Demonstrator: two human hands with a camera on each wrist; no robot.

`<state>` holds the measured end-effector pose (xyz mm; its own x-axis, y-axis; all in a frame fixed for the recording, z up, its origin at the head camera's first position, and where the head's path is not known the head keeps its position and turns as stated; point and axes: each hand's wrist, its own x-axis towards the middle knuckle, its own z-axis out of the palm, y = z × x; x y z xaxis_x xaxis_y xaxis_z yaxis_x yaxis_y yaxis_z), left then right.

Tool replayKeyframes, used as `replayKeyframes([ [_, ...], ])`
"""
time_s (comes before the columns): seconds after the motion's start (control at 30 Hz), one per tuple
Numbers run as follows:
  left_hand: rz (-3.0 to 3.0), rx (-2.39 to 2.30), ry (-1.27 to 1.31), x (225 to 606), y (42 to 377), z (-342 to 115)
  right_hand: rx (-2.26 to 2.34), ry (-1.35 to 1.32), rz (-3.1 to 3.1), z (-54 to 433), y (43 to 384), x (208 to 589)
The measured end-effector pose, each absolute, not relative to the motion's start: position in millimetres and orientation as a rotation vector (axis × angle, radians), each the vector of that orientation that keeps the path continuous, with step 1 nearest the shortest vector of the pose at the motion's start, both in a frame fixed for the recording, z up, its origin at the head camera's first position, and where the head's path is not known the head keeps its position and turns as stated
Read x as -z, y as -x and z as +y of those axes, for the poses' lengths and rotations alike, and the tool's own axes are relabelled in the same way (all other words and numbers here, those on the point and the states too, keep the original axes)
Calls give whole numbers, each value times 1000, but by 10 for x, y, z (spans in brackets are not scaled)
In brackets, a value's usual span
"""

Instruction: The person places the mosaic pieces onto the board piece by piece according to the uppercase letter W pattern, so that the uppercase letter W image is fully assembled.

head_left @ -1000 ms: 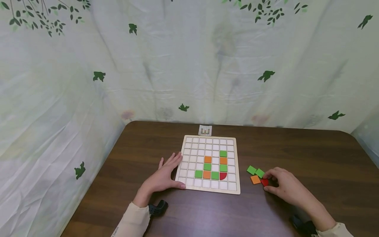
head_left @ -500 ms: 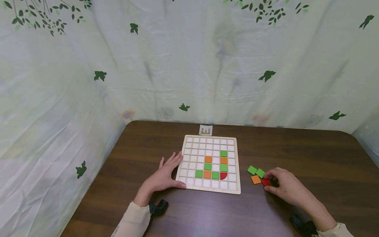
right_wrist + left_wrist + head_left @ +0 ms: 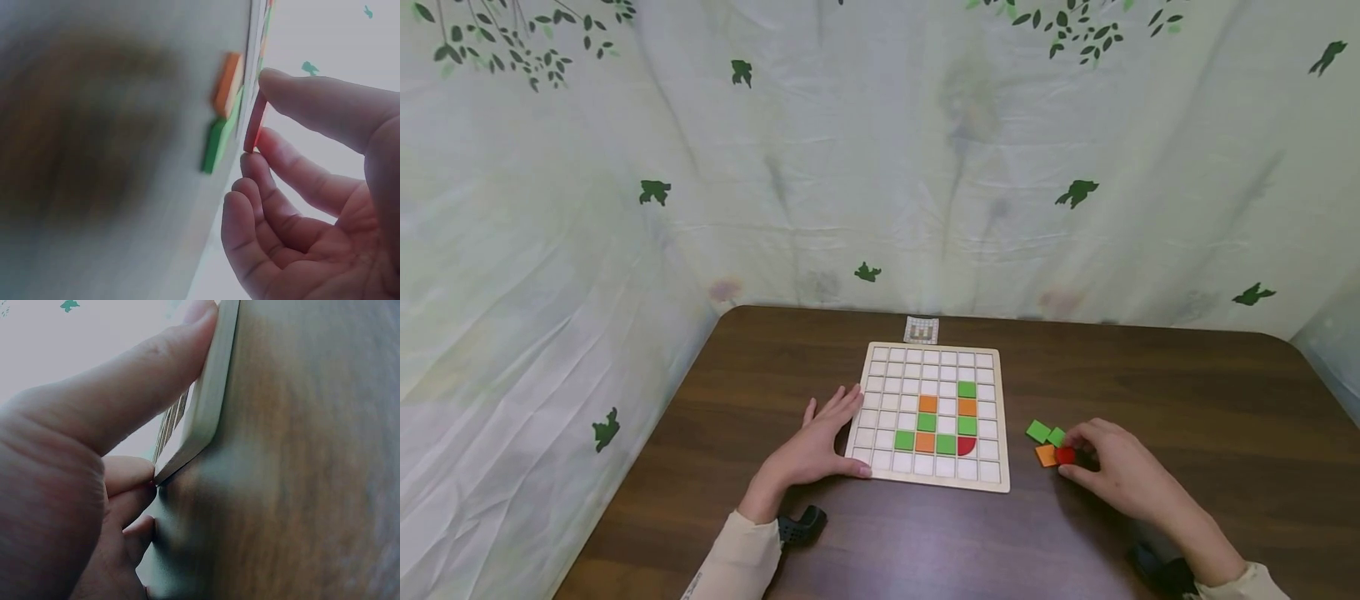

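My right hand (image 3: 1108, 462) pinches a red tile (image 3: 1064, 456) between thumb and fingertips. In the right wrist view the red tile (image 3: 255, 122) stands on edge to the camera, raised off the tabletop. Beside it lie an orange tile (image 3: 1046, 455) and two green tiles (image 3: 1038, 431). My left hand (image 3: 820, 442) spreads around the near left corner of the wooden grid board (image 3: 880, 356), thumb against the front edge and fingers along the left side. Green, orange and red tiles sit in several of the board's squares, among them a red rounded tile (image 3: 966, 446).
A small printed card (image 3: 921, 330) lies just behind the board on the dark wooden table (image 3: 775, 358). A pale curtain (image 3: 880, 167) with green leaf prints hangs behind and at the left. Black bands (image 3: 802, 527) are worn at both wrists.
The red tile has come up off the table in my right hand and shifted slightly left, over the orange tile's edge. My left hand and the board have stayed in place.
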<state>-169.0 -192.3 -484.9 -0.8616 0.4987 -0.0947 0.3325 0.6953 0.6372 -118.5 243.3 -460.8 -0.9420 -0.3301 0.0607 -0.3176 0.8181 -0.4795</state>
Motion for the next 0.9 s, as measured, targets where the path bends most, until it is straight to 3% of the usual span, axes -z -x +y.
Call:
replayKeyframes([
  [0.9, 2642, -922, -663, 4838, 1691, -1916, 837, 775, 2897, 1420, 1402, 4553],
])
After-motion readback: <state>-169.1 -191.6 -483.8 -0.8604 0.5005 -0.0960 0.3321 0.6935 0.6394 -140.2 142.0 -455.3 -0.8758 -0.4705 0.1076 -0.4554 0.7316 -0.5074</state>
